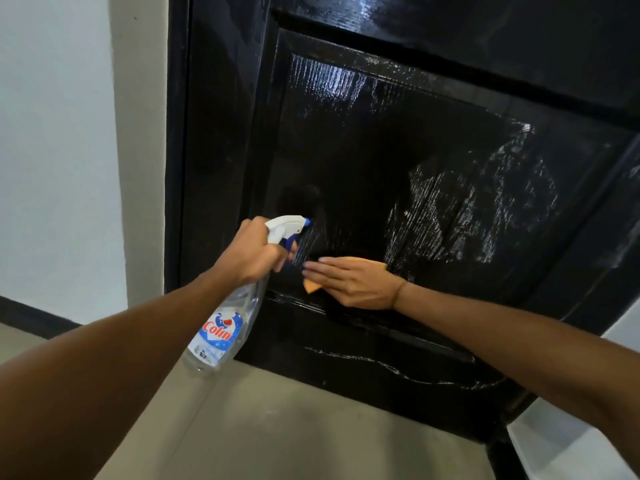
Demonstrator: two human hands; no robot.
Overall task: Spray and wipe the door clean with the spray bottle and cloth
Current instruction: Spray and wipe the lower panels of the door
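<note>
Head view: the black panelled door (398, 150) stands wet and streaked above and to the right of both sets of fingers. The clear spray bottle (225, 327) hangs below the left hand (254, 254), whose fingers are curled round its neck and blue trigger, nozzle just short of the panel. The orange cloth (311, 285) lies pinned flat under the straight fingers of the right hand (353, 282), its edges showing beside them.

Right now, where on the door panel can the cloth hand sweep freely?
Open panel lies right of the right hand and cloth, toward the wet streaks, and above it. Leftward is crowded: the left hand holds the spray bottle close by.
</note>
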